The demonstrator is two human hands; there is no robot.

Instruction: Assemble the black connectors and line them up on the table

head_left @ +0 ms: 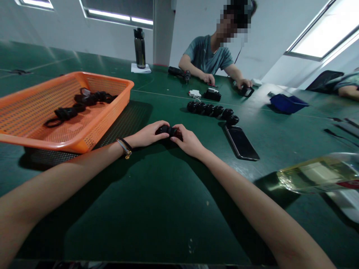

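Observation:
Both of my hands meet over the middle of the green table (157, 209). My left hand (155, 133) is closed around one end of a small round black part (165, 129). Around the other end, my right hand (187, 140) is closed too; fingers cover much of the part, so its exact kind cannot be made out. Beyond my hands, several similar-looking round black parts (209, 110) stand in a row. To my left, an orange plastic basket (81, 144) holds several black parts and rings (67, 112).
A smartphone (242, 144) lies right of my hands, with a clear bottle of yellowish liquid (319, 173) nearer me. Across the table a co-worker (209, 52) handles small black parts. A power drill (181, 73), a dark water bottle (139, 48) and a blue tray (288, 103) are farther back.

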